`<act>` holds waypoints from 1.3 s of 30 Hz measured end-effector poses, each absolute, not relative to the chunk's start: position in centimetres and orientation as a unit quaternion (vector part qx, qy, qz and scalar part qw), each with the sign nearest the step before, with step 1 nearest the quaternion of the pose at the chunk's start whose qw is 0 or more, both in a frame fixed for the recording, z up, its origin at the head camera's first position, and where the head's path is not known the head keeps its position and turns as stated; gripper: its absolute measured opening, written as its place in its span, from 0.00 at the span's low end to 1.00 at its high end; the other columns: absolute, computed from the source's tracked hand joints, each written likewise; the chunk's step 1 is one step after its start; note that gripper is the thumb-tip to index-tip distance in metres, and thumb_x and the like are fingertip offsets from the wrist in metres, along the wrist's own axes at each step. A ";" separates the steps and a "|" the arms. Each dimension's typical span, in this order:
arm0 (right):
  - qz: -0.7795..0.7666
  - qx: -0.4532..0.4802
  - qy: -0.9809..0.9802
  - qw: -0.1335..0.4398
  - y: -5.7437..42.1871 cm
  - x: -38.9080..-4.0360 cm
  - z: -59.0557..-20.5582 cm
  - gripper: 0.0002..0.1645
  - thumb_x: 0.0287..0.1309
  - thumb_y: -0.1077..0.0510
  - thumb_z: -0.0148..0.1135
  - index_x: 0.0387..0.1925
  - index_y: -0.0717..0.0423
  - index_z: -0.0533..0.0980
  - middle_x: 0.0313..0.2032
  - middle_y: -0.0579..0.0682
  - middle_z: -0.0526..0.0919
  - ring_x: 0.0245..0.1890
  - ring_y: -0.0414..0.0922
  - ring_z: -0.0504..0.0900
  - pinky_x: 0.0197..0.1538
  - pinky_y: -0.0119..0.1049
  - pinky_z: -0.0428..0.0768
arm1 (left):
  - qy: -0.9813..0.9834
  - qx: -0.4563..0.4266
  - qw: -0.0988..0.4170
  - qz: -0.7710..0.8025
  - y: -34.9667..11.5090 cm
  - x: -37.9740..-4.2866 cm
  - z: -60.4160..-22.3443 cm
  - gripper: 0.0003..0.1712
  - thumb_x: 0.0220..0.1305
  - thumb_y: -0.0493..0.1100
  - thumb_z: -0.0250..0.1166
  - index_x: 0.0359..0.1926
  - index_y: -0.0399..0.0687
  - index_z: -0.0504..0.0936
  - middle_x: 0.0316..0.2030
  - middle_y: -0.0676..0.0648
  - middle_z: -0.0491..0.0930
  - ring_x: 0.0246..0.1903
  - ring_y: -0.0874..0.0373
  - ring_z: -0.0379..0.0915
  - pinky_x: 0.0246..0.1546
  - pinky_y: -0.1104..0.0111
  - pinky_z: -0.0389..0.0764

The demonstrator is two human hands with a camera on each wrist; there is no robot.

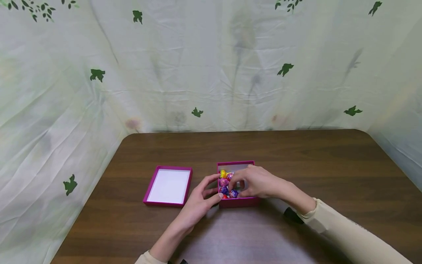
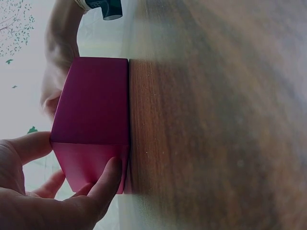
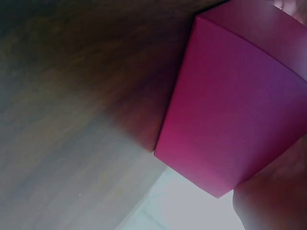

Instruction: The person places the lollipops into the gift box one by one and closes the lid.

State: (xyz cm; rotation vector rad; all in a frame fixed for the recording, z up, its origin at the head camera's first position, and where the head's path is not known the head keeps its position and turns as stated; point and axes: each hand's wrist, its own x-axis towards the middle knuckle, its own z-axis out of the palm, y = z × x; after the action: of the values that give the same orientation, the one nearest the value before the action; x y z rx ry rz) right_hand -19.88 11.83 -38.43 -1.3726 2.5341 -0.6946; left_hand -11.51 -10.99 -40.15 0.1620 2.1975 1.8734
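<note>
A magenta box (image 1: 239,202) stands on the table with its top uncovered, holding several colourful wrapped candies (image 1: 224,182) along its left side. My left hand (image 1: 202,196) touches the box, fingers extended along its left wall and thumb at the near left corner. In the left wrist view, those fingers (image 2: 108,179) rest against the magenta wall. Reaching in from the right, my right hand (image 1: 258,181) pinches a blue wrapped candy (image 1: 233,193) between bent fingers and thumb inside the box. In the right wrist view the box wall (image 3: 235,105) hides the candies.
A magenta box lid (image 1: 167,186) lies to the left of the box, its white inside facing up. Both stand on a brown wooden table (image 1: 296,157). Behind it hangs a pale curtain (image 1: 214,66) with green leaf shapes.
</note>
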 end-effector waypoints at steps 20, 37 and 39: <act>-0.239 -0.469 0.840 0.135 12.0 -20.3 -38.0 0.16 0.49 0.58 0.76 0.41 0.41 0.82 0.34 0.35 0.81 0.34 0.38 0.77 0.37 0.34 0.75 | 0.755 0.053 0.125 0.642 -11.0 -11.4 -40.2 0.31 0.67 0.43 0.64 0.70 0.55 0.66 0.70 0.47 0.60 0.62 0.41 0.67 0.54 0.47 0.74; -0.397 -0.447 0.780 0.186 13.0 -21.0 -37.6 0.15 0.56 0.60 0.72 0.46 0.51 0.82 0.42 0.45 0.85 0.44 0.43 0.80 0.53 0.51 0.76 | 0.752 0.051 0.122 0.646 -11.0 -11.4 -40.1 0.32 0.67 0.42 0.64 0.70 0.54 0.66 0.70 0.45 0.61 0.62 0.40 0.66 0.55 0.49 0.75; -0.408 -0.444 0.776 0.186 13.1 -21.1 -37.2 0.17 0.56 0.60 0.72 0.48 0.51 0.82 0.44 0.46 0.85 0.45 0.44 0.80 0.53 0.51 0.77 | 0.752 0.049 0.123 0.646 -11.0 -11.4 -40.1 0.32 0.67 0.42 0.64 0.70 0.54 0.66 0.70 0.45 0.61 0.63 0.40 0.66 0.55 0.49 0.75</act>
State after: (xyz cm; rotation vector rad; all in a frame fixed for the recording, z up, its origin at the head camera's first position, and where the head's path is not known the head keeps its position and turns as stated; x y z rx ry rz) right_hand -21.14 13.07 -37.23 -1.2502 2.1861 -1.1492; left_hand -11.44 -10.96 -40.06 0.1435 2.1944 1.8843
